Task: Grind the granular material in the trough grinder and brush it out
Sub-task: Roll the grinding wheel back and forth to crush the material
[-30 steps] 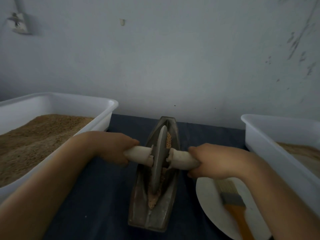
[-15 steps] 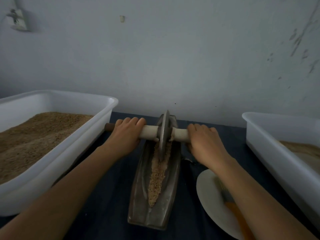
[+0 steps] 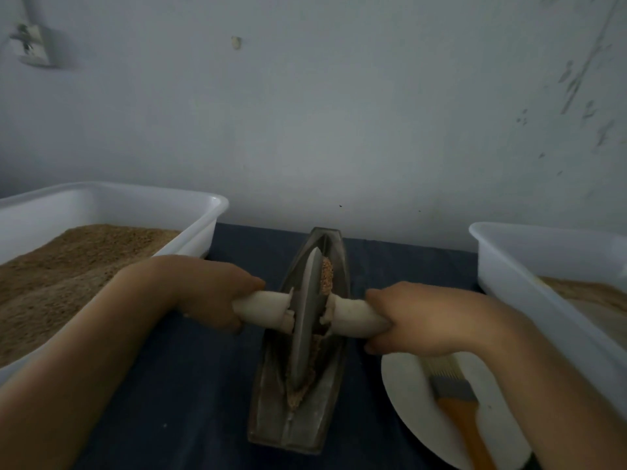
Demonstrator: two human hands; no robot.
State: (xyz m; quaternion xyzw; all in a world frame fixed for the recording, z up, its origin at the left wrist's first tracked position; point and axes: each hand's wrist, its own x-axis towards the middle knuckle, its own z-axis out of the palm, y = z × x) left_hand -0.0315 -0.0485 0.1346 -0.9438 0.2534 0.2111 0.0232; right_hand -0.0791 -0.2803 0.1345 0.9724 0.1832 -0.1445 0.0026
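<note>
A plain workroom: scuffed wall (image 3: 339, 113), cloth-covered bench (image 3: 190, 385), tubs (image 3: 101, 201) of grain.

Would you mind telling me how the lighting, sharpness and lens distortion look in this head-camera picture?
Head view: dim, flat, bluish light, no glare; soft shadow under the left hand and right hand. The grinding wheel and trough look slightly soft. Wide-angle bending curves the tubs' rims and stretches the forearms at the frame's edges.
</note>
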